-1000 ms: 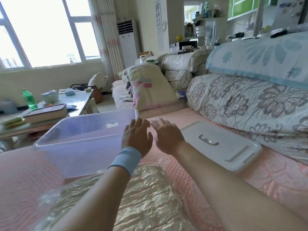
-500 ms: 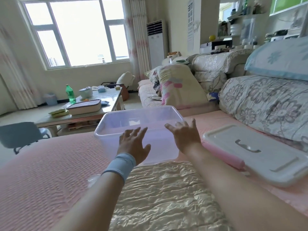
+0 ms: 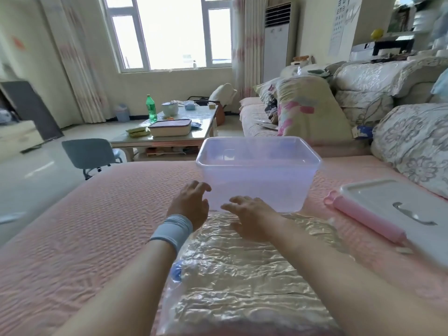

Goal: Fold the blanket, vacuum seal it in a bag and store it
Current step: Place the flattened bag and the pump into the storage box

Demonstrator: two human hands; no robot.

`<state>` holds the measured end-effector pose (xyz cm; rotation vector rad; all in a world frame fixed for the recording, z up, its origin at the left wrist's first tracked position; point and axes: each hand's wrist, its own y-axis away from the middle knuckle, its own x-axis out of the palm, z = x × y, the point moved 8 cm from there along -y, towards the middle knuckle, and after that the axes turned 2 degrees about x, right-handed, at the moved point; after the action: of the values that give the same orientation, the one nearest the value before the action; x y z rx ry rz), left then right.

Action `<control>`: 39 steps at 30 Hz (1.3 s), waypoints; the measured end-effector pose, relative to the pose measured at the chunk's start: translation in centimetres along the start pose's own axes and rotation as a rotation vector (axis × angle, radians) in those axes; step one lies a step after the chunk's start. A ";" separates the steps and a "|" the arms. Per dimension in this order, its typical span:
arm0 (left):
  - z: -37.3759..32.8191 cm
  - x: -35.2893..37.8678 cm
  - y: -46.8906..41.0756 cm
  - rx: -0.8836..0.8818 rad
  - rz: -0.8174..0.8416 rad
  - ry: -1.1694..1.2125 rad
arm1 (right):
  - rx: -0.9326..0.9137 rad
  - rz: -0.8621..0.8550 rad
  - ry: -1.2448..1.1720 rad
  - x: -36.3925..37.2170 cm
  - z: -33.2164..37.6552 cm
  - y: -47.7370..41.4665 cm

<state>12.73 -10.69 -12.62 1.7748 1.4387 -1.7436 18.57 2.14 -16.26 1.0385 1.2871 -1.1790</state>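
Note:
A vacuum bag [image 3: 242,275] with the flattened, crinkled cream blanket inside lies on the pink bed cover right in front of me. Beyond its far edge stands a clear plastic storage box [image 3: 258,175], with nothing inside. My left hand [image 3: 191,204], with a grey wristband, hovers by the box's near left corner with its fingers loosely bent, holding nothing. My right hand [image 3: 249,214] is spread flat over the bag's far edge, just short of the box. The box's white lid [image 3: 397,209] lies to the right, with a pink hand pump [image 3: 366,219] beside it.
Floral pillows [image 3: 412,146] and folded bedding line the right side. A coffee table [image 3: 169,132] with a green bottle and a case stands beyond the bed's end. A small grey chair [image 3: 89,154] is on the floor at left.
The view has swung left and down. Both hands have drawn back from the box's near wall and now sit lower, over the far edge of the bag.

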 end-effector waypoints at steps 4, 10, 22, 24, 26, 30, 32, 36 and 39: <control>6.0 5.4 0.0 -0.231 0.329 -0.052 | 0.007 0.134 -0.092 1.6 0.9 -3.1; 10.9 11.8 -2.3 -0.311 0.602 -0.027 | -0.092 0.322 -0.240 4.9 0.8 -8.9; 7.1 10.6 -0.8 -0.468 1.128 0.132 | 0.007 0.544 -0.344 5.6 -0.5 -9.4; 6.1 9.6 -0.1 -0.502 1.189 0.164 | 0.026 0.533 -0.312 4.5 0.0 -8.5; 4.6 8.9 0.7 -0.483 1.259 0.148 | 0.047 0.564 -0.247 3.8 0.1 -7.4; 1.0 7.5 1.1 -0.448 1.218 0.170 | 0.044 0.654 -0.112 2.4 -1.4 -5.0; -0.7 7.0 0.9 -0.373 1.183 0.145 | 0.042 0.742 -0.106 1.8 -2.7 -4.0; -2.5 6.4 1.7 -0.307 1.154 0.099 | 0.140 1.058 -0.185 2.0 -6.0 -1.1; -2.6 5.1 1.7 -0.259 1.080 0.017 | 0.236 1.145 -0.345 2.0 -7.1 2.0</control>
<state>14.54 -7.22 -17.20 1.8501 0.4432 -0.9132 19.47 9.31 -18.65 1.3711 0.1489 -0.5516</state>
